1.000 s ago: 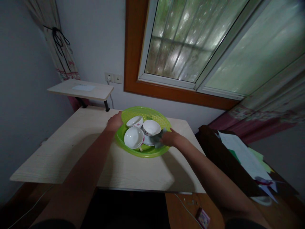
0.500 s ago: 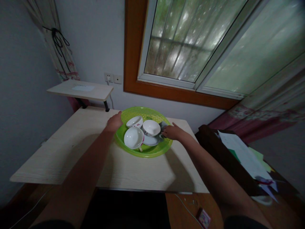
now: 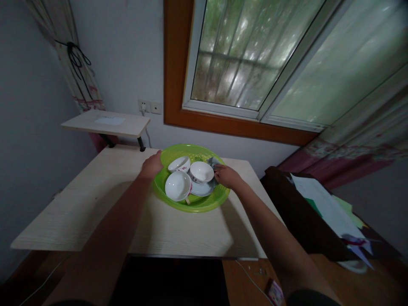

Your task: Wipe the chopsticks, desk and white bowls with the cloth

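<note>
A green plastic basin rests on the table with white bowls inside. One bowl sits at the front left, a second bowl at the right, and a third bowl tilts behind. Under the right bowl lies a white plate. My left hand is closed on the basin's left rim, its fingertips partly hidden. At the right side, my right hand reaches over the rim, its fingers closed on a grey cloth. A small light-coloured handle end shows beside the front bowl.
The pale wooden table stands against the wall beneath a window. A small raised shelf with a paper on it is at the back left. To the right, a dark brown piece of furniture holds papers.
My right hand has shifted slightly left and inward over the basin, fingers now closed on the cloth. My left hand stays at the rim. The view has tilted slightly.
</note>
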Demonstrator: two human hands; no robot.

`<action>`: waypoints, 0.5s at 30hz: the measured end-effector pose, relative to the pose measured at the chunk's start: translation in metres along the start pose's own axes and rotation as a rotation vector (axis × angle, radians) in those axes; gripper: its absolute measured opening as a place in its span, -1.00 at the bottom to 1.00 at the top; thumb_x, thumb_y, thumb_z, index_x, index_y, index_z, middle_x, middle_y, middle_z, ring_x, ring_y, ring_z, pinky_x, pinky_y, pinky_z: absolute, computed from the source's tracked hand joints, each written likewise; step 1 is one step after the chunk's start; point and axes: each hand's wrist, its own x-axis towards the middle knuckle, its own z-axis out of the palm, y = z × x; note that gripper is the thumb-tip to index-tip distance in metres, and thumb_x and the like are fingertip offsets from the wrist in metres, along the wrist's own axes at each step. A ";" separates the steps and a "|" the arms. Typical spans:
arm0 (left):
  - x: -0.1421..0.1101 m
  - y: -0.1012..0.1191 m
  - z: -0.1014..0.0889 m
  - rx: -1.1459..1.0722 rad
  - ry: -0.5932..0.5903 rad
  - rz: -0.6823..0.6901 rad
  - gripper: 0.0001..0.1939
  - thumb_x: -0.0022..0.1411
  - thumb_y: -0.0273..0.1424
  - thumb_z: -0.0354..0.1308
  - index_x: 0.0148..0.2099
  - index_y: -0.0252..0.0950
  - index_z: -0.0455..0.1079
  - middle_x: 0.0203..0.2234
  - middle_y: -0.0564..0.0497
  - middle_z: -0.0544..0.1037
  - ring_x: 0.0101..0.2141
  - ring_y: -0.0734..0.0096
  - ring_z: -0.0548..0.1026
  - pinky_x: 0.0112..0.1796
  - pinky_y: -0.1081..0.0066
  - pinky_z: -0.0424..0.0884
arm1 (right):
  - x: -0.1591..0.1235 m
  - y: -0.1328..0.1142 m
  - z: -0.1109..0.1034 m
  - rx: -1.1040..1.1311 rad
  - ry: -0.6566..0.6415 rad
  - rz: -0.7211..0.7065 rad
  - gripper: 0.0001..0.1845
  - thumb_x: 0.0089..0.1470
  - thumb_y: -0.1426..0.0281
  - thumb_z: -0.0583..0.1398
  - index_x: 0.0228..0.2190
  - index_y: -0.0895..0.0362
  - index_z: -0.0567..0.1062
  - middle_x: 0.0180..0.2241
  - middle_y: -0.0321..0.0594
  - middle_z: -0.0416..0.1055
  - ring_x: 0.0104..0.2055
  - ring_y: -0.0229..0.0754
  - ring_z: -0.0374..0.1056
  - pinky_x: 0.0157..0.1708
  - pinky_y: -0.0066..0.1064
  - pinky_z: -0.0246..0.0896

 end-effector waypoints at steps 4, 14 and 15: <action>-0.001 0.002 0.000 0.007 0.001 -0.005 -0.35 0.49 -0.21 0.24 0.54 -0.12 0.31 0.26 -0.27 0.66 0.20 -0.14 0.66 0.06 0.15 0.51 | -0.002 0.000 0.005 -0.057 0.020 0.007 -0.52 0.52 0.43 0.04 -0.05 0.15 0.78 0.19 0.05 0.67 0.55 0.00 0.28 0.53 -0.25 0.12; -0.002 0.001 0.002 -0.001 0.034 -0.003 -0.37 0.49 -0.27 0.23 0.53 -0.16 0.33 0.23 -0.33 0.67 0.17 -0.20 0.67 0.03 0.11 0.50 | -0.057 -0.027 -0.005 0.012 -0.083 0.078 -0.52 0.61 0.19 0.08 -0.06 0.10 0.78 0.22 0.09 0.64 0.37 0.16 0.50 0.57 0.16 -0.01; -0.001 0.001 0.003 0.001 0.033 -0.001 -0.37 0.49 -0.27 0.22 0.53 -0.16 0.33 0.23 -0.33 0.67 0.18 -0.19 0.67 0.03 0.11 0.49 | -0.062 -0.032 -0.007 0.036 -0.110 0.051 -0.48 0.62 0.16 0.07 -0.10 0.09 0.79 0.15 0.07 0.69 0.30 0.15 0.55 0.55 0.14 0.05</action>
